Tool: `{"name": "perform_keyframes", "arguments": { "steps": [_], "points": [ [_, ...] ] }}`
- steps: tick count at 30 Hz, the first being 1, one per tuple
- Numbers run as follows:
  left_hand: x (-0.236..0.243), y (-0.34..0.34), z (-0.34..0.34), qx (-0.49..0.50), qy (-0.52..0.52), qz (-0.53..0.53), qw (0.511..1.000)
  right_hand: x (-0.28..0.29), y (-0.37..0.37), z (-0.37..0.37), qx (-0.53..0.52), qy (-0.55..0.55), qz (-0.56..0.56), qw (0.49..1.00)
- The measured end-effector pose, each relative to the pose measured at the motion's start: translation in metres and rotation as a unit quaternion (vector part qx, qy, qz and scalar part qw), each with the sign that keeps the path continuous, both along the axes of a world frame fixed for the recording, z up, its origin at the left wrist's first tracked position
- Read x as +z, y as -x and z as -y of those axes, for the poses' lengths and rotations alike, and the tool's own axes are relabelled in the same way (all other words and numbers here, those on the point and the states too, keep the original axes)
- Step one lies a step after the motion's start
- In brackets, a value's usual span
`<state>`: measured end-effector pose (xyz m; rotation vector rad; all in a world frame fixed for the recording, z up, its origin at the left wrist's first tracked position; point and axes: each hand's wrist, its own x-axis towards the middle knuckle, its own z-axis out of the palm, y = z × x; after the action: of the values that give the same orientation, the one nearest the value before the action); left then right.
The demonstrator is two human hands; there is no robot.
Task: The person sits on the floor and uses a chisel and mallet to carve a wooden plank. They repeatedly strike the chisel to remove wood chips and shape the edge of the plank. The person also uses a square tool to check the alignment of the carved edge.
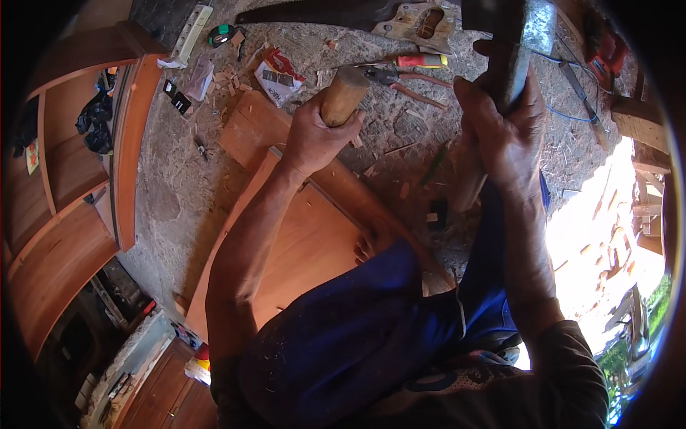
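My left hand (314, 139) is closed around a thick round wooden handle (346, 96), its blunt end tilted up. What lies below the grip is hidden by the hand. My right hand (509, 129) grips a hatchet (541, 28) close under its heavy metal head, raised at the upper right; the lower part of its handle looks blurred. Under my left forearm lies a reddish-brown wooden panel with raised edges (307, 243), slanting across the floor beside my blue-trousered legs. A wooden board (250, 129) sits at its far end.
Beyond my hands lie a handsaw (414, 25), pliers (407, 82), a red-yellow screwdriver (421, 61) and a tape measure (221, 34). A power strip (189, 36) is near an open wooden cabinet (128, 150) at left. Wood chips litter the rough floor; bright sunlight falls at right.
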<state>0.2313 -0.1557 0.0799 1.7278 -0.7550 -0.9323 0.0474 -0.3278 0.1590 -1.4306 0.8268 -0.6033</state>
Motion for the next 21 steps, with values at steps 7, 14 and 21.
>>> {"name": "perform_keyframes", "arguments": {
  "steps": [7, 14, 21],
  "points": [
    [-0.029, -0.008, -0.003, -0.013, -0.013, 0.041, 0.999, -0.020, -0.005, 0.014, 0.267, 0.139, -0.136, 0.944],
    [-0.013, 0.000, 0.011, -0.017, -0.059, -0.005, 0.998, -0.025, -0.006, 0.003, 0.147, 0.188, -0.170, 0.956],
    [-0.020, -0.004, 0.004, -0.037, -0.077, 0.049, 0.995, -0.008, 0.002, 0.020, 0.116, 0.040, -0.101, 0.987]
  ]
}}
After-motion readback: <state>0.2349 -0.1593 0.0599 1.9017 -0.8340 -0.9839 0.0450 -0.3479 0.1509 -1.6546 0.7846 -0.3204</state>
